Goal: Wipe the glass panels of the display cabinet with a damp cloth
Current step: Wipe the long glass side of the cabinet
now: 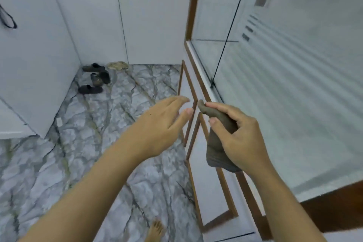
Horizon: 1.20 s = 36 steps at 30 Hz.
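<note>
The cloth (217, 124) is held bunched in the right grip (243, 137); the left grip (163, 124) is spread wide. The glass panels (294, 88), right of both, are untouched: wiping is judged not yet begun.

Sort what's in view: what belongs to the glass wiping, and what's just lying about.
Job: cloth, gripped by the right hand; left hand; glass panels.
Lying about: sandals; crumpled rag.

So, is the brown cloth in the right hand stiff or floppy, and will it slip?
Probably floppy: the cloth sags below the right hand in soft folds. Likely light, since the fingers alone hold it bunched. It seems unlikely to slip, as they curl round it.
</note>
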Each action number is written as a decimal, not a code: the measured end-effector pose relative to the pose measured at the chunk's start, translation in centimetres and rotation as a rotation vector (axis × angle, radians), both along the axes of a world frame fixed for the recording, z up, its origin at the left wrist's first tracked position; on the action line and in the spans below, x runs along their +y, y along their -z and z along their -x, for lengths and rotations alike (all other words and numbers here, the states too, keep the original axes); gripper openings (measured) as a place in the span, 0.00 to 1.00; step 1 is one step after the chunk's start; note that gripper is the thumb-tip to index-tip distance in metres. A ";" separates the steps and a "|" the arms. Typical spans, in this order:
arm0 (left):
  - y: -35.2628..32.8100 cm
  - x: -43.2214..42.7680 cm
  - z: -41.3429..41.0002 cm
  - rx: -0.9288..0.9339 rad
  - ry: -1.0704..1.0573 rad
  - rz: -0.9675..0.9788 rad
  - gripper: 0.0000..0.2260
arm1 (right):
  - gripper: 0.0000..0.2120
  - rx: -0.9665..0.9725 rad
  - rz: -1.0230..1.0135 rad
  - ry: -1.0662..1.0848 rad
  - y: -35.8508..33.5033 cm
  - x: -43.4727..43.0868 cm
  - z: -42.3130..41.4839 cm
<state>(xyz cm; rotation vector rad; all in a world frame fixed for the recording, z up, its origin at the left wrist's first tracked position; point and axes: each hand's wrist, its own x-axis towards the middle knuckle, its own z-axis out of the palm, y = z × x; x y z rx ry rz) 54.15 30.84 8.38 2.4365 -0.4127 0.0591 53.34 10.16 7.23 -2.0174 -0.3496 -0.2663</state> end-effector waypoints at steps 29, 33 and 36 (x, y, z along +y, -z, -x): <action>-24.9 -21.6 -21.6 -1.101 0.876 0.601 0.21 | 0.15 -1.079 0.471 1.595 -26.8 -4.0 -4.7; -24.3 -24.3 -23.3 -1.237 0.793 0.659 0.22 | 0.15 -1.136 0.675 1.721 -28.5 -8.8 -5.1; -23.4 -25.7 -25.0 -1.308 0.725 0.715 0.22 | 0.16 -1.207 0.857 1.731 -29.0 -10.8 -5.6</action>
